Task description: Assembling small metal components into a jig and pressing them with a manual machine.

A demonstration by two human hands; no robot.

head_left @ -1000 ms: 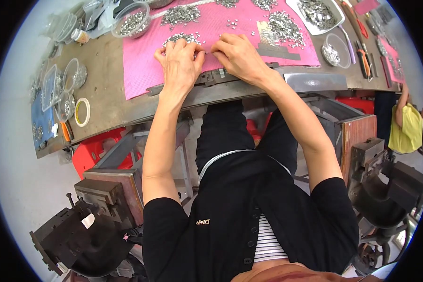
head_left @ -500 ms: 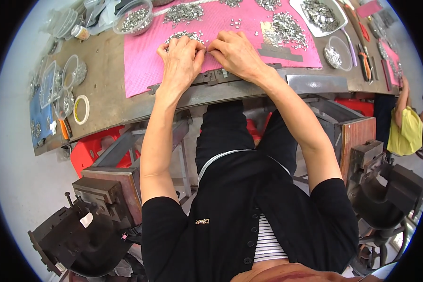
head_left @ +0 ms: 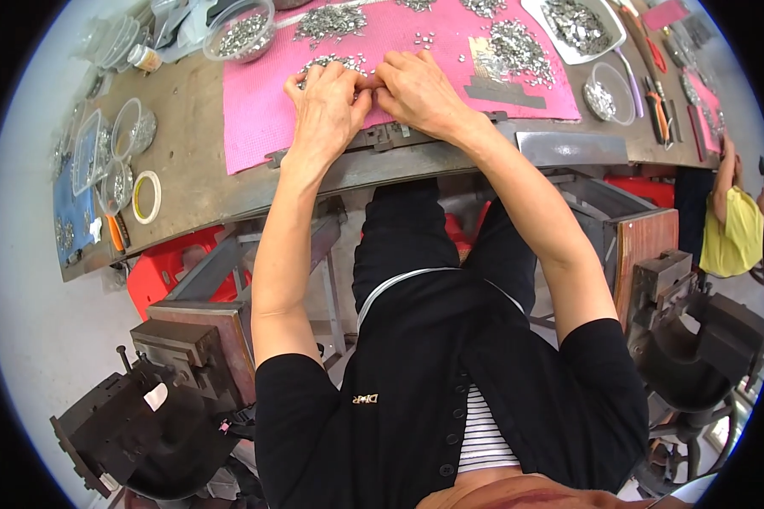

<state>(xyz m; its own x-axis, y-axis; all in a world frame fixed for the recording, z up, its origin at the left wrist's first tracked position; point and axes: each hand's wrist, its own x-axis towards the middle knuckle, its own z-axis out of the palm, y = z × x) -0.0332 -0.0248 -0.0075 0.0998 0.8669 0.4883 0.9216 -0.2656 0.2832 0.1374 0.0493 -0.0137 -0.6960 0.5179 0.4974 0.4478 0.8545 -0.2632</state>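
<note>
My left hand [head_left: 327,103] and my right hand [head_left: 421,95] meet fingertip to fingertip over a pink mat [head_left: 255,127]. Both have bent fingers, pinched together; whatever lies between the tips is too small or too covered to make out. A small pile of silvery metal pieces [head_left: 341,61] lies just beyond my left fingers, partly hidden by them. Under my wrists, along the table's front edge, runs a dark metal fixture [head_left: 386,137] with small blocks on it.
More metal pieces [head_left: 520,53] lie heaped on the mat beside a grey flat bar [head_left: 507,93]. Tubs of parts [head_left: 601,100] stand on both sides. Pliers [head_left: 656,110] lie right, a tape roll [head_left: 147,198] left. A co-worker in a yellow top [head_left: 733,236] sits at far right.
My right hand has shifted slightly away from me and its fingers overlap the left fingertips more closely. My left hand stays nearly in place.
</note>
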